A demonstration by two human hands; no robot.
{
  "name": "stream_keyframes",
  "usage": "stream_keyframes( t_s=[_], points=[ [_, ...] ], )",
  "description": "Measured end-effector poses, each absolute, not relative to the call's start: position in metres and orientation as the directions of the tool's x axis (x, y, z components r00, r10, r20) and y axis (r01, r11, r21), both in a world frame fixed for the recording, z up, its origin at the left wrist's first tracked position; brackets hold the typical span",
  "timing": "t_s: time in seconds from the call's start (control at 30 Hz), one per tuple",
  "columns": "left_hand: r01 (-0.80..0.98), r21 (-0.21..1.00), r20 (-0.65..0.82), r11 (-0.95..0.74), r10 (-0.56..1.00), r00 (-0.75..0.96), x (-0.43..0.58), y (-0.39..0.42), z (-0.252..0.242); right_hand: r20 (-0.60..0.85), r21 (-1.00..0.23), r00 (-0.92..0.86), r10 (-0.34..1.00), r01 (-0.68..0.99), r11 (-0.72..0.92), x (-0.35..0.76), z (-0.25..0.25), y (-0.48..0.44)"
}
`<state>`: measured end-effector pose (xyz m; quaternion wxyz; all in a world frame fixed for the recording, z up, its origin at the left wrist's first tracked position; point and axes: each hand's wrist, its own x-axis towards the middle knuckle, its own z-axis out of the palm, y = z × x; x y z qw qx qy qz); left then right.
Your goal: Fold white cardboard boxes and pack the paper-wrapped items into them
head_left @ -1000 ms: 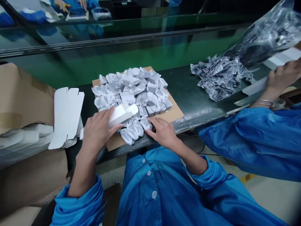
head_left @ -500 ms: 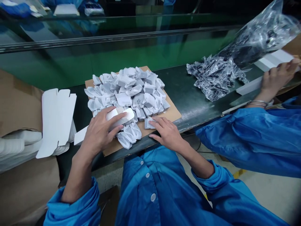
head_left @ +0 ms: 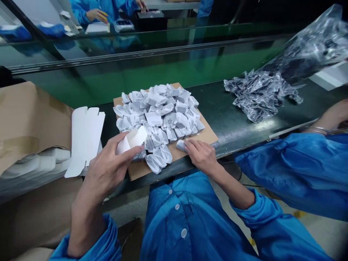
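Note:
My left hand (head_left: 108,166) is closed round a small white cardboard box (head_left: 133,139) and holds it up, open end facing right, above the near left corner of a brown cardboard sheet (head_left: 206,136). A heap of several small white-wrapped packets (head_left: 160,114) covers that sheet. My right hand (head_left: 201,154) rests on the sheet's near edge, its fingers pinched on one white-wrapped packet (head_left: 181,145) pulled away from the heap.
A stack of flat white box blanks (head_left: 85,139) lies to the left beside a brown carton (head_left: 29,116). Clear crinkled bags (head_left: 258,94) are piled at right, where a co-worker's blue sleeve (head_left: 293,170) and hand (head_left: 333,116) reach in. A green conveyor (head_left: 108,74) runs behind.
My left hand lifted and turned the white box so its open end faces right. My right hand drew one packet out of the heap toward the sheet's near edge.

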<state>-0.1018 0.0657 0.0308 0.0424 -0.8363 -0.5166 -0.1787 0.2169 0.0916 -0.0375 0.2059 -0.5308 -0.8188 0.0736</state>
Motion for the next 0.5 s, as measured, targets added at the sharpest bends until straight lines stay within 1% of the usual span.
stream_keyframes(
  t_s=[0.07,0.1,0.13,0.2,0.23,0.27,0.3,0.33,0.37,0.4,0.43,0.47,0.5],
  points=[
    [0.904,-0.028,0.333,-0.427,0.848,0.411,-0.101,0.054,0.033,0.267,-0.349,-0.384,0.884,0.816,0.46,0.218,-0.043,0.09],
    [0.902,-0.073,0.339,-0.425,0.84,0.423,-0.101,0.049,0.033,0.274,-0.368,-0.394,0.877,0.8,0.474,0.219,-0.044,0.09],
    [0.897,-0.101,0.351,-0.43,0.828,0.437,-0.1,0.045,0.033,0.283,-0.391,-0.399,0.872,0.782,0.485,0.222,-0.041,0.09],
    [0.879,-0.117,0.383,-0.463,0.795,0.47,-0.096,0.039,0.031,0.313,-0.44,-0.377,0.872,0.755,0.485,0.224,-0.027,0.088],
    [0.868,-0.12,0.399,-0.482,0.777,0.487,-0.094,0.037,0.031,0.315,-0.511,-0.348,0.883,0.722,0.466,0.223,-0.014,0.085],
    [0.857,-0.124,0.404,-0.5,0.763,0.504,-0.091,0.036,0.03,0.302,-0.617,-0.321,0.898,0.653,0.44,0.22,0.001,0.081],
    [0.841,-0.131,0.404,-0.525,0.746,0.529,-0.088,0.035,0.03,0.264,-0.747,-0.299,0.917,0.538,0.391,0.216,0.018,0.077],
    [0.82,-0.138,0.405,-0.556,0.724,0.559,-0.085,0.035,0.03,0.205,-0.872,-0.315,0.927,0.372,0.319,0.209,0.036,0.073],
    [0.797,-0.144,0.409,-0.586,0.699,0.587,-0.081,0.034,0.03,0.155,-0.945,-0.364,0.919,0.215,0.245,0.201,0.052,0.07],
    [0.779,-0.152,0.418,-0.609,0.674,0.609,-0.078,0.034,0.032,0.109,-0.974,-0.427,0.898,0.133,0.182,0.192,0.066,0.069],
    [0.765,-0.165,0.427,-0.622,0.654,0.624,-0.075,0.033,0.033,0.087,-0.98,-0.481,0.873,0.118,0.163,0.184,0.077,0.07],
    [0.756,-0.186,0.445,-0.628,0.632,0.635,-0.072,0.031,0.035,0.063,-0.972,-0.522,0.85,0.16,0.171,0.178,0.085,0.073],
    [0.748,-0.213,0.459,-0.628,0.612,0.644,-0.069,0.03,0.037,0.04,-0.95,-0.554,0.832,0.236,0.203,0.173,0.089,0.079]
  ],
)
